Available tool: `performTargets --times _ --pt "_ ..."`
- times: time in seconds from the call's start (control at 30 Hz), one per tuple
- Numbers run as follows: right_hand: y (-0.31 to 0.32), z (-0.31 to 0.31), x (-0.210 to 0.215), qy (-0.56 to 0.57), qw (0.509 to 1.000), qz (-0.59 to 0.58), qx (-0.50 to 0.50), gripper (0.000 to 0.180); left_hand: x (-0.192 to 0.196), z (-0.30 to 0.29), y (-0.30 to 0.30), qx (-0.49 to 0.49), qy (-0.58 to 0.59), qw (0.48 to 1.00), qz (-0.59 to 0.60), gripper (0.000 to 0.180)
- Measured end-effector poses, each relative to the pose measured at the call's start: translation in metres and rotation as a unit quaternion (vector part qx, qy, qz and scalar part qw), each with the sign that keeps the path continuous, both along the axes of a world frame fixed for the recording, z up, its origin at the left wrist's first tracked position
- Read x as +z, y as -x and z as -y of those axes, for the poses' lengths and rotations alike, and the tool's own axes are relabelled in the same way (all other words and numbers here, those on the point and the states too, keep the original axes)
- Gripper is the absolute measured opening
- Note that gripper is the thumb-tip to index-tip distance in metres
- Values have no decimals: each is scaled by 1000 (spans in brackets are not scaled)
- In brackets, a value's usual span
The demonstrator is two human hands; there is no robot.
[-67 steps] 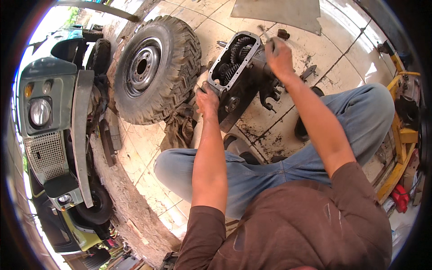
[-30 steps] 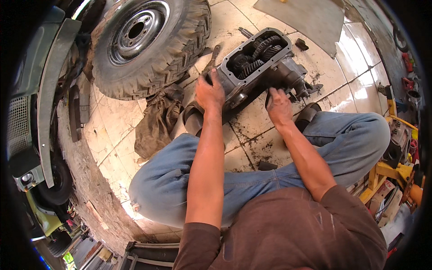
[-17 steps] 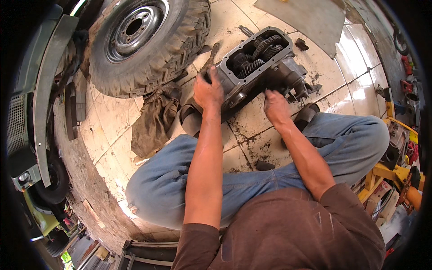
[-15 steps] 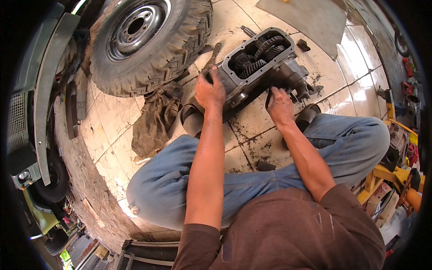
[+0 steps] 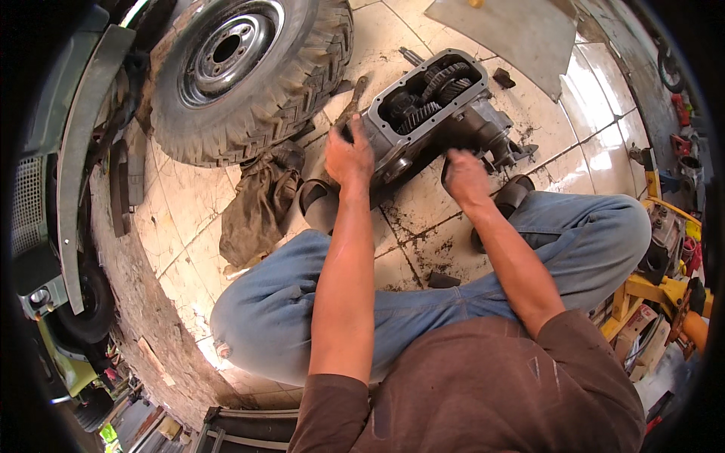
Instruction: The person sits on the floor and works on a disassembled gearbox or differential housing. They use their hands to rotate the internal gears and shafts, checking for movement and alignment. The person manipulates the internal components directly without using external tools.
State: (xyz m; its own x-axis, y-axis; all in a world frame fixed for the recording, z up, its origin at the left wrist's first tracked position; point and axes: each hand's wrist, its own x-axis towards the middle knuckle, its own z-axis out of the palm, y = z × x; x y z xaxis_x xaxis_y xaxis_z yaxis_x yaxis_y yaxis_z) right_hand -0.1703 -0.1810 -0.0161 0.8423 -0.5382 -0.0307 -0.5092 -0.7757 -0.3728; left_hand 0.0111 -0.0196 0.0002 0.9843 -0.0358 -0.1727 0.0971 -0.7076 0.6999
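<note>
Head view — left hand and right hand grip open gearbox

Tyre and rag crowd gearbox's left; right floor open.

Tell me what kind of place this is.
Most likely a vehicle repair workshop. An open grey metal gearbox housing with exposed gears sits on the stained tiled floor, a removed knobbly black tyre on a steel rim lies beside it, and a green vehicle's front end stands at left.
</note>
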Motion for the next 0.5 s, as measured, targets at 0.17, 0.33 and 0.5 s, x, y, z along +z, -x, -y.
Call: performTargets --times 0.17,0.33,0.5 --pt "1 -12 -2 -18 1000 12 -21 28 1 0 4 -8 0 1000 12 88" --pt "-2 6 0 -20 999 51 2 28 1 -1 1 -1 4 1000 0 89" --pt "2 -3 -16 -18 1000 -19 16 25 3 4 0 -4 -2 1000 2 89"
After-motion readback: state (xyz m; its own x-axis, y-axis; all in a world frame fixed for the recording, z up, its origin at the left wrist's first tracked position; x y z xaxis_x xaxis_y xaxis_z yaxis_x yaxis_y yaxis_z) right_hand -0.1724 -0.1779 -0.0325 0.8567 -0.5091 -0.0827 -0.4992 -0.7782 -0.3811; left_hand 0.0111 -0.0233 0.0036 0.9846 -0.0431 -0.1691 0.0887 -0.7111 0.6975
